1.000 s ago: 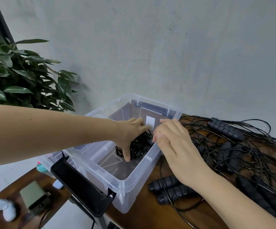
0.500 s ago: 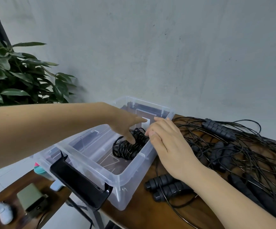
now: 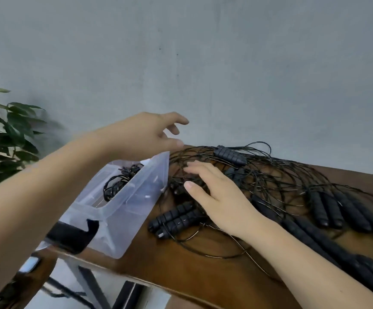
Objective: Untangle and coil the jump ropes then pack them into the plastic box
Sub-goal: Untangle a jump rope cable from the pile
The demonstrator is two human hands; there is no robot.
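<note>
A clear plastic box (image 3: 134, 197) stands at the left end of the wooden table (image 3: 203, 270), with a coiled black jump rope (image 3: 121, 179) lying inside it. My left hand (image 3: 145, 134) hovers above the box's far corner, fingers relaxed and empty. To the right spreads a tangle of black jump ropes (image 3: 281, 181) with several ribbed handles. My right hand (image 3: 216, 195) lies open on the tangle's left part, fingers spread over the cords. A pair of handles (image 3: 174, 219) lies side by side just left of that hand.
A black latch (image 3: 74, 235) sticks out from the box's near end at the table's edge. A leafy plant (image 3: 5, 134) stands at the far left. A grey wall rises behind the table. A lower wooden surface (image 3: 25, 284) shows at the bottom left.
My left hand has lifted out of the box and left the coiled rope inside. My right hand has slid from the box's rim onto the tangle. The view has turned to the right.
</note>
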